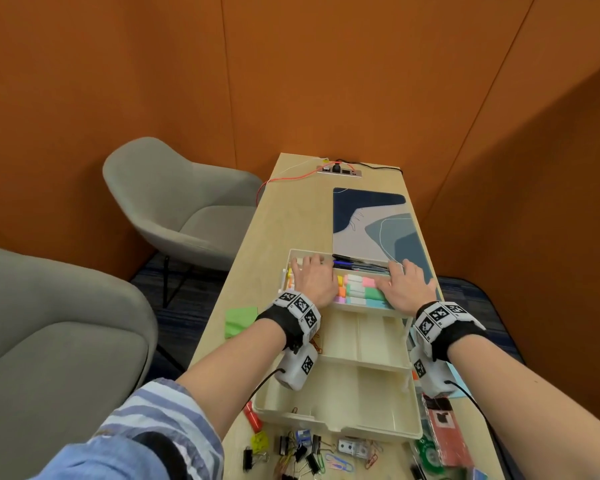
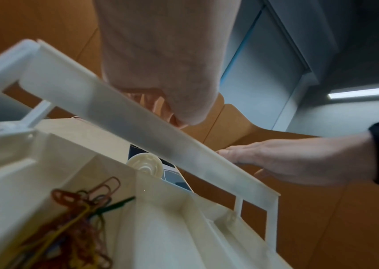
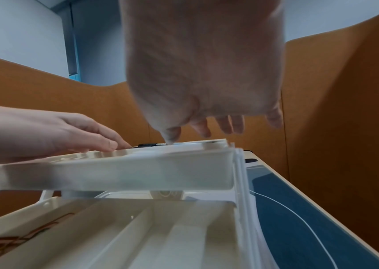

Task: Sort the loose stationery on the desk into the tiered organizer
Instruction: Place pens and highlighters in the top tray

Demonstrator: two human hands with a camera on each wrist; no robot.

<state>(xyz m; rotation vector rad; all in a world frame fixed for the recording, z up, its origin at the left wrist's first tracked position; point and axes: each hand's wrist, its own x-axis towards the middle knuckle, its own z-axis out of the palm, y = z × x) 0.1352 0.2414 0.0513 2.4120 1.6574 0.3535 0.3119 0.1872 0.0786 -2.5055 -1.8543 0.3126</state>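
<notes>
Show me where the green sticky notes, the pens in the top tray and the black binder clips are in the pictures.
green sticky notes (image 1: pixel 240 319): head view, middle of the pad's top sheet.
pens (image 1: pixel 361 263): head view, on the dark barrels between the two hands.
black binder clips (image 1: pixel 300 453): head view, body of one clip in the loose group.

Two hands, left hand (image 1: pixel 313 279) and right hand (image 1: pixel 406 287), flat on the top tray; one tiered organizer (image 1: pixel 340 393), centre of frame, showing three tiers; two grey chairs (image 1: pixel 184 206) at left; one patterned desk mat (image 1: pixel 374 223) up top; one green sticky-note pad (image 1: pixel 240 320); binder clips (image 1: pixel 302 452) along the bottom edge, too jumbled to count.
</notes>
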